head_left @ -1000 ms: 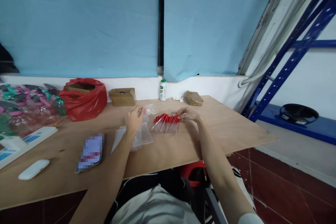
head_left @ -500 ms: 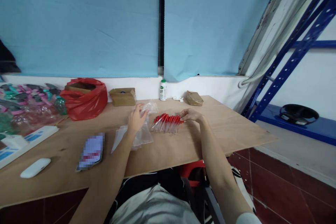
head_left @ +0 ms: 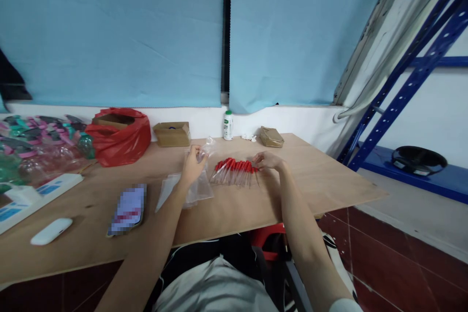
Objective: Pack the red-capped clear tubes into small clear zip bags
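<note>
My left hand (head_left: 193, 163) is closed on a crumpled clear plastic bag (head_left: 209, 146), raised just above the wooden table. Under that forearm lie several flat clear plastic bags (head_left: 197, 191). To their right, slim tools with red handles and thin pale shafts (head_left: 234, 170) form a row, shafts toward me; their exact kind is too small to make out. My right hand (head_left: 269, 161) is at the right end of this row, fingers bent and fingertips on the last red handle. That tool's shaft stands slightly apart from the others.
Left on the table (head_left: 234, 219) are a phone (head_left: 127, 209), a white case (head_left: 51, 231), a power strip (head_left: 47, 195), several spray bottles (head_left: 44, 151) and a red bag (head_left: 120, 144). Along the back stand a cardboard box (head_left: 171, 134), a white bottle (head_left: 228, 126) and a brown packet (head_left: 271, 137).
The clear bag in my left hand has lifted and bunched up a little. My right hand has shifted slightly right, and the row's rightmost shaft now spreads further right.
</note>
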The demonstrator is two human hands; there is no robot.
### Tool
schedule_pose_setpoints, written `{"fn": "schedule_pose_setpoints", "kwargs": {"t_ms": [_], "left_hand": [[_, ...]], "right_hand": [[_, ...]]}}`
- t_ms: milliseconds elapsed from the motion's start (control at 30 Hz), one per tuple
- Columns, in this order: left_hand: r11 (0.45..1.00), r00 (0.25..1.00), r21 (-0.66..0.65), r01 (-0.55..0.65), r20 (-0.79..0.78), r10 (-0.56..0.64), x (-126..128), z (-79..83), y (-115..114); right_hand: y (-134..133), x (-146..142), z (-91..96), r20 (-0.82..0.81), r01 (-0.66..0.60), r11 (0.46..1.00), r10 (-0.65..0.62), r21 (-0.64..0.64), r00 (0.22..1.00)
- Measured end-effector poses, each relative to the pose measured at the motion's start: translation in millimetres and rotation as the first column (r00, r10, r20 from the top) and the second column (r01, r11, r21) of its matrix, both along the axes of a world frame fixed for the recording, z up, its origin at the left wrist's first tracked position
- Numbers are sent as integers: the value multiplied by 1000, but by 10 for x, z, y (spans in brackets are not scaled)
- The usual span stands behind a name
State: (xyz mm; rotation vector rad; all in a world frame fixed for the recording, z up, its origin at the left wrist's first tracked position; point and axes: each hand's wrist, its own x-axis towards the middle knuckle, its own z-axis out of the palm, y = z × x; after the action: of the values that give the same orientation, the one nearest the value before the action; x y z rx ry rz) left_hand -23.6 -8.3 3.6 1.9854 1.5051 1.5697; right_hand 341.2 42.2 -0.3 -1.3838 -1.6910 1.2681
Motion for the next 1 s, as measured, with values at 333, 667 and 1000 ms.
{"fn": "schedule_pose_setpoints", "kwargs": {"t_ms": [333, 667, 1000], "left_hand": [[954, 908, -115, 276, 357, -220, 101, 42, 11], [880, 896, -215, 423, 243, -372, 146, 33, -37], [970, 948, -46, 238, 229, -222, 73, 154, -95]], "right_hand": [[-40, -216, 90, 43, 125, 946, -144, 300, 989], [-272, -1043, 149, -236, -114, 896, 234, 429, 943], [-223, -985, 95, -413, -60, 940, 204, 335, 887]]}}
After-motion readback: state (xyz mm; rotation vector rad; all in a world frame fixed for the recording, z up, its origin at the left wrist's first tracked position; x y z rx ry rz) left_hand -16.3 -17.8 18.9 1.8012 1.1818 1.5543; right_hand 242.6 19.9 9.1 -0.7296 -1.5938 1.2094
